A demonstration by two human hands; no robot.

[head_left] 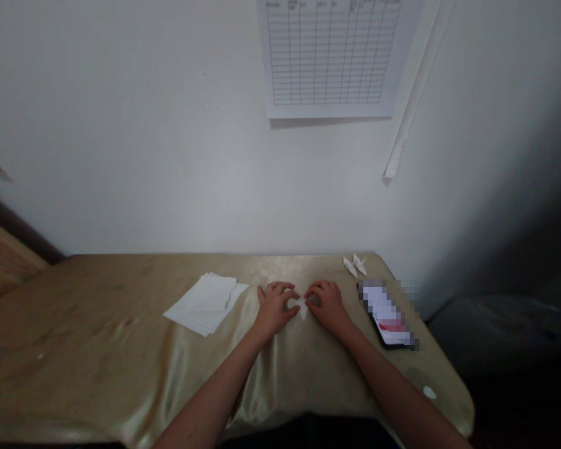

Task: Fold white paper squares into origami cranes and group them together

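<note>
Between my two hands lies a small piece of folded white paper [303, 310], its lower end narrowing to a point. My left hand [279, 304] has its thumb and index finger at the paper's left side. From the right, my right hand [325, 304] pinches the paper's upper right edge with curled fingers. Both hands rest low over the gold cloth [308, 368], and the fingers hide part of the paper's outline. Left of my left hand is a loose stack of white paper sheets [203, 304].
Two small folded paper cranes [354, 265] stand at the back right. A phone [388, 315] with a lit, partly blurred screen lies right of my right hand. A white scrap [429, 392] is near the right edge. A wall with a printed chart [330, 62] rises behind the table.
</note>
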